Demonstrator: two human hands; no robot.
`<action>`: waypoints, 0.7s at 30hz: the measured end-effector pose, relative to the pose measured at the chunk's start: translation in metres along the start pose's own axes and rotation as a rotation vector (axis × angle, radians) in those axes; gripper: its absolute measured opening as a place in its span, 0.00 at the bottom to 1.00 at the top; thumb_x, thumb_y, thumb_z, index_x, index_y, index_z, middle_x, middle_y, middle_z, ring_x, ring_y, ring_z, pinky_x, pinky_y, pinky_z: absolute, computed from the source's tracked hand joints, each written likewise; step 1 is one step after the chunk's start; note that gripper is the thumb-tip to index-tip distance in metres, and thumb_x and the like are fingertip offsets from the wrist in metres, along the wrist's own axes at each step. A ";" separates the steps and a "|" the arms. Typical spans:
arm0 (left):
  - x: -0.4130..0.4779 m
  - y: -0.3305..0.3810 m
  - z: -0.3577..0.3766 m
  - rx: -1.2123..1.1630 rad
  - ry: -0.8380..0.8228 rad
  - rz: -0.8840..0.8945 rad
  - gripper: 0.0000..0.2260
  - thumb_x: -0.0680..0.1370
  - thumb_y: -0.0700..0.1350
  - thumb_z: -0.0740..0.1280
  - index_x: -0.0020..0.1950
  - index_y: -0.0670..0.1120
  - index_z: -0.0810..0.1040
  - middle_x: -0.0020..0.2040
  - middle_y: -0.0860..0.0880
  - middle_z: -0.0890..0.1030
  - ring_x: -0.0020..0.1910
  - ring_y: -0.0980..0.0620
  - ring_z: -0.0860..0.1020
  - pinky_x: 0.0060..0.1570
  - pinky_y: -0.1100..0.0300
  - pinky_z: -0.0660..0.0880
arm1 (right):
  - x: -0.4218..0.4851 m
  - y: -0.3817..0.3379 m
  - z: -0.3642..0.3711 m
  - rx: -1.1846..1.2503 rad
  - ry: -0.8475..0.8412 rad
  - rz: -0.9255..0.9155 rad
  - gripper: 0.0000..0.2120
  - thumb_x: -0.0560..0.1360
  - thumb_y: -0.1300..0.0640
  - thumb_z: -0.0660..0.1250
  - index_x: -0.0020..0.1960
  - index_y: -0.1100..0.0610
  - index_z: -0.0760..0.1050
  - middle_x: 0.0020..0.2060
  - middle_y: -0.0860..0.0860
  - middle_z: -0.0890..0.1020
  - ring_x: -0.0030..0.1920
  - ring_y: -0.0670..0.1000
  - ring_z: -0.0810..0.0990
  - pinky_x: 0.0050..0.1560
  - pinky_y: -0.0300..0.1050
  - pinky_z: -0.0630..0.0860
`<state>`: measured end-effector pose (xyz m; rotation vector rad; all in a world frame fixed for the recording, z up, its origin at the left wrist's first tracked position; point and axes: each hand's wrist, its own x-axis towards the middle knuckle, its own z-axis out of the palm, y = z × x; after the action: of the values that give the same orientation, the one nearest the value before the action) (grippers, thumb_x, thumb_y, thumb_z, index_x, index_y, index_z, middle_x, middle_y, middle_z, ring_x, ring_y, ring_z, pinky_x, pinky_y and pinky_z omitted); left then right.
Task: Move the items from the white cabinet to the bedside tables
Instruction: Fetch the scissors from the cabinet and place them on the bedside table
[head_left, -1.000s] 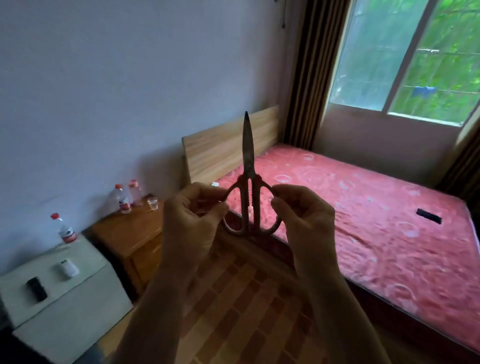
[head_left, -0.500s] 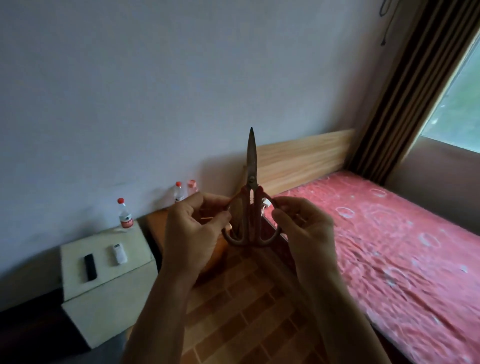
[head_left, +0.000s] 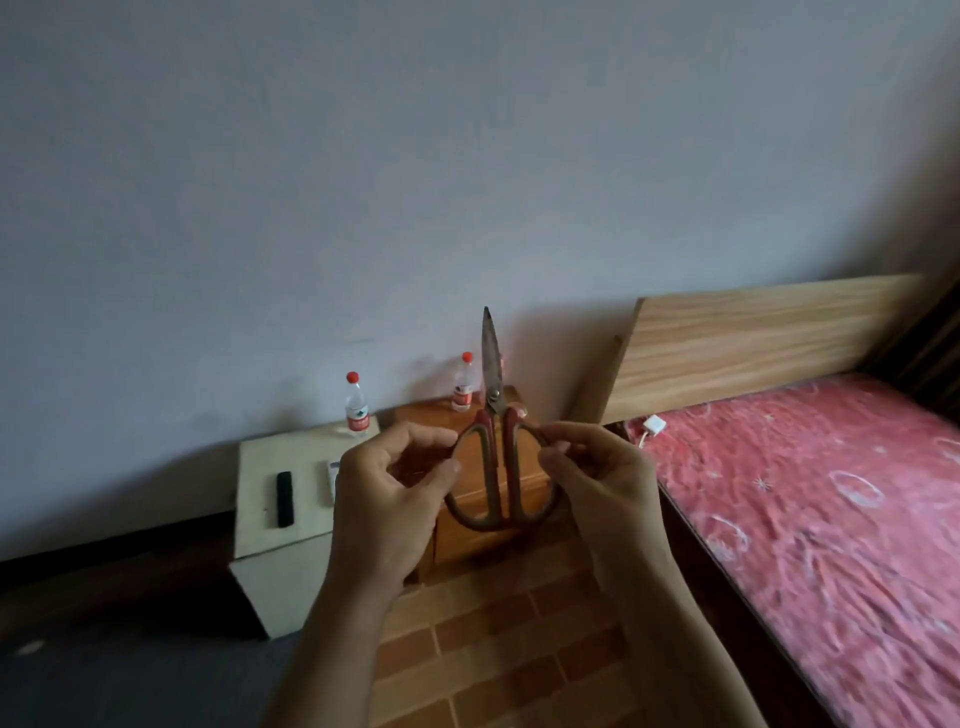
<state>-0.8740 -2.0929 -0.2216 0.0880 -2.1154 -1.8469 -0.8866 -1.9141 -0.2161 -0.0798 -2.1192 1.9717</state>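
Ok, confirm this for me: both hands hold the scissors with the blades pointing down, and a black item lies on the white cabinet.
Not quite. The head view shows the scissors with their closed blades pointing up, not down. The rest holds: the left hand and right hand each grip a handle loop, and the black item lies on the white cabinet.

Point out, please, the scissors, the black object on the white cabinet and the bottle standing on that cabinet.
scissors (head_left: 492, 397): head view, on the pivot between blades and handles.
black object (head_left: 284, 499): head view, middle of its top face.
bottle (head_left: 356, 404): head view, clear body just above the label.
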 end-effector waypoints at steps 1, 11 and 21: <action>0.009 -0.007 -0.001 0.013 0.014 -0.014 0.10 0.71 0.35 0.76 0.45 0.51 0.85 0.40 0.56 0.86 0.41 0.58 0.84 0.43 0.67 0.78 | 0.010 0.005 0.006 -0.009 -0.028 0.013 0.12 0.73 0.67 0.73 0.46 0.51 0.86 0.40 0.57 0.85 0.40 0.52 0.82 0.42 0.46 0.79; 0.127 -0.057 0.041 0.040 0.125 -0.142 0.11 0.71 0.34 0.75 0.46 0.50 0.86 0.42 0.51 0.87 0.44 0.52 0.84 0.46 0.60 0.79 | 0.152 0.057 0.045 0.015 -0.156 0.127 0.09 0.74 0.67 0.72 0.48 0.55 0.85 0.40 0.53 0.85 0.42 0.54 0.83 0.40 0.38 0.81; 0.235 -0.104 0.072 0.091 0.213 -0.241 0.11 0.71 0.35 0.76 0.46 0.51 0.86 0.42 0.54 0.87 0.43 0.55 0.84 0.48 0.59 0.81 | 0.277 0.095 0.084 -0.026 -0.251 0.180 0.10 0.74 0.67 0.72 0.47 0.53 0.85 0.39 0.50 0.86 0.41 0.47 0.84 0.40 0.37 0.80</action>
<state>-1.1337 -2.1013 -0.2823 0.5580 -2.1122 -1.7757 -1.1844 -1.9313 -0.2753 -0.0299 -2.3685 2.1563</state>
